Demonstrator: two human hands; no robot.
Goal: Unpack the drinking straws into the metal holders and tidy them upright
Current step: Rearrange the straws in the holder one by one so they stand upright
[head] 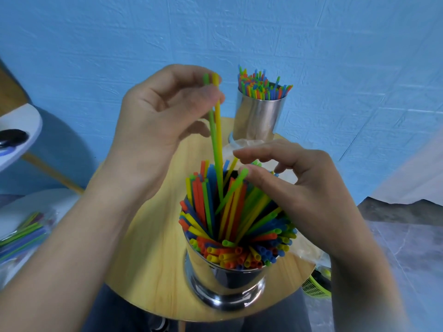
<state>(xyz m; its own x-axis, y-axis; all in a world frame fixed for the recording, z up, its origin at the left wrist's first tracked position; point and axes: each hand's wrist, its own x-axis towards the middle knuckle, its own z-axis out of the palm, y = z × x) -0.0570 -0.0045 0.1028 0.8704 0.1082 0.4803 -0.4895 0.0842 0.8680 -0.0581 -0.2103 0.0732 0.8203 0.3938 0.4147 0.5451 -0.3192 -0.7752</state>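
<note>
A shiny metal holder stands near the front of a round wooden table, packed with coloured straws that lean in several directions. My left hand pinches a green and a yellow straw near their tops, their lower ends down among the straws in the holder. My right hand hovers over the holder's far right side and pinches the tip of a slanted green straw. A second metal holder full of upright straws stands at the table's far edge.
An empty clear plastic wrapper lies between the two holders and under my right hand. At the left, a pack of straws rests on a white surface. A white round table is at far left. A blue wall stands behind.
</note>
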